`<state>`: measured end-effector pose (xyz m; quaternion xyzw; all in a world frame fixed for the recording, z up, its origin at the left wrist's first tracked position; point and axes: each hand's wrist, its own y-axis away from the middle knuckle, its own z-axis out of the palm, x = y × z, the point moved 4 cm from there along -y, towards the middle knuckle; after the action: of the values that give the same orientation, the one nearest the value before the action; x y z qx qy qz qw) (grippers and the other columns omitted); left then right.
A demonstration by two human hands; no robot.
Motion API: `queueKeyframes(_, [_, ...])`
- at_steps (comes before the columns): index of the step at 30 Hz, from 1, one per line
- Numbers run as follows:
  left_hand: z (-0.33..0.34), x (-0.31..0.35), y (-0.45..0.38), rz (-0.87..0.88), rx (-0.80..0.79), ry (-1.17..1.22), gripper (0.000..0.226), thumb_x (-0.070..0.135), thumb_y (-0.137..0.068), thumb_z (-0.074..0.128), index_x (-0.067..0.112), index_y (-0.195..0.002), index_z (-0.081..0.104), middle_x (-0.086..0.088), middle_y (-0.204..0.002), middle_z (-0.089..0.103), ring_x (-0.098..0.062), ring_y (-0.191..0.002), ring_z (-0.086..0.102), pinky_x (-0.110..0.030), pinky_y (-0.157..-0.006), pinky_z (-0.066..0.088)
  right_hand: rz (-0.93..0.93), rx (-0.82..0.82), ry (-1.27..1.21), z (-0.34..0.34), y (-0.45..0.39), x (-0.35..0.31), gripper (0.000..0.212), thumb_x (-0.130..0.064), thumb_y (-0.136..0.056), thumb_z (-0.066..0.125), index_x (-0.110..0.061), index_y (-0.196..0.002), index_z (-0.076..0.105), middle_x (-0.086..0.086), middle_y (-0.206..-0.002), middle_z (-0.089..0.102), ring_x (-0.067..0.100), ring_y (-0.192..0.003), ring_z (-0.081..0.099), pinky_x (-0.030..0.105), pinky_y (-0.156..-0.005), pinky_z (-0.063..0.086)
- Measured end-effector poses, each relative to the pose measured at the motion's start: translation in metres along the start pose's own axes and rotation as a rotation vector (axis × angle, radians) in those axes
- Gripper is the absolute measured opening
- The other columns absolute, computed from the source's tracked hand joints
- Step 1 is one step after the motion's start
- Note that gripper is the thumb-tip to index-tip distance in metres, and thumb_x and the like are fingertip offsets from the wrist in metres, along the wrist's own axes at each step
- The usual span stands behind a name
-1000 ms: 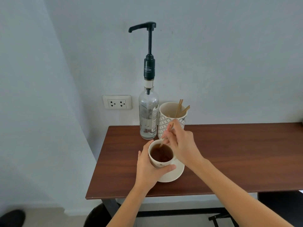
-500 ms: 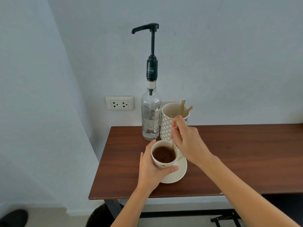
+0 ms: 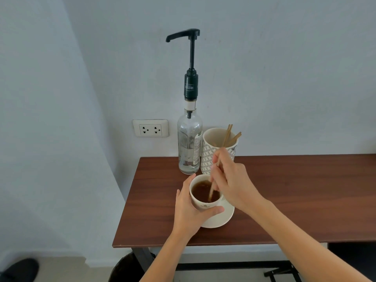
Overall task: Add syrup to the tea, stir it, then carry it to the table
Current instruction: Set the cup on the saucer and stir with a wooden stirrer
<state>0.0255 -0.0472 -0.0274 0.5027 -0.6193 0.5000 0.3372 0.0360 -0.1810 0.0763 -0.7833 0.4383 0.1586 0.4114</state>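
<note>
A white cup of brown tea (image 3: 203, 202) sits on a white saucer (image 3: 222, 217) near the left end of the dark wooden table (image 3: 295, 192). My left hand (image 3: 190, 214) wraps around the cup's left and front side. My right hand (image 3: 234, 184) pinches a thin wooden stir stick (image 3: 211, 190) whose lower end dips into the tea. Behind the cup stands a clear glass syrup bottle (image 3: 189, 143) with a tall black pump, its spout pointing left.
A patterned white holder (image 3: 215, 143) with more wooden sticks stands right of the bottle, against the wall. A wall socket (image 3: 151, 128) lies left of the bottle. Below the table's front edge are a dark round bin (image 3: 126, 269) and black frame legs.
The stick's tip has shifted around inside the cup while my right hand moved slightly. My left hand keeps its hold on the cup. The camera view has drifted a little.
</note>
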Motion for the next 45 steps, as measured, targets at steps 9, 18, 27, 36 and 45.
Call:
queueKeyframes(9, [0.0,0.002,0.001,0.002,0.013,-0.009,0.094,0.059,-0.049,0.094,0.069,-0.125,0.04,0.029,-0.131,0.06,-0.007,-0.131,0.055,-0.062,-0.116,0.034,-0.034,0.037,0.129,-0.013,-0.006,0.005,0.008,-0.015,-0.102,0.04,-0.022,-0.1,0.038,-0.003,-0.067,0.058,0.023,-0.057,0.06,0.044,-0.056,0.053])
queueKeyframes(18, [0.0,0.001,0.001,0.01,0.014,-0.015,0.093,0.059,-0.049,0.093,0.07,-0.124,0.04,0.029,-0.132,0.059,-0.008,-0.131,0.055,-0.061,-0.115,0.036,-0.021,0.076,0.06,-0.009,-0.011,0.002,0.012,-0.01,-0.103,0.042,-0.02,-0.097,0.04,0.005,-0.072,0.06,0.024,-0.058,0.06,0.037,-0.057,0.054])
queueKeyframes(27, [0.001,-0.001,0.0,0.004,-0.004,-0.015,0.093,0.061,-0.051,0.093,0.066,-0.127,0.04,0.031,-0.13,0.06,-0.006,-0.129,0.056,-0.062,-0.115,0.035,0.028,0.111,-0.062,0.004,-0.011,-0.004,0.016,-0.006,-0.104,0.046,-0.021,-0.097,0.042,0.007,-0.075,0.068,0.019,-0.06,0.067,0.033,-0.062,0.059])
queueKeyframes(36, [0.001,-0.002,0.0,-0.007,-0.007,-0.01,0.094,0.059,-0.051,0.094,0.059,-0.13,0.042,0.025,-0.129,0.063,-0.009,-0.127,0.059,-0.061,-0.115,0.037,0.072,0.065,-0.086,0.011,-0.003,-0.003,0.017,-0.009,-0.105,0.045,-0.024,-0.096,0.042,0.008,-0.072,0.068,0.016,-0.059,0.067,0.034,-0.064,0.061])
queueKeyframes(45, [0.0,-0.001,0.0,-0.008,-0.006,-0.018,0.093,0.058,-0.05,0.094,0.067,-0.125,0.039,0.029,-0.129,0.06,-0.004,-0.127,0.056,-0.06,-0.115,0.037,0.037,0.068,0.029,0.002,-0.003,0.004,0.016,-0.01,-0.104,0.042,-0.025,-0.099,0.039,0.008,-0.064,0.063,0.021,-0.051,0.06,0.036,-0.056,0.055])
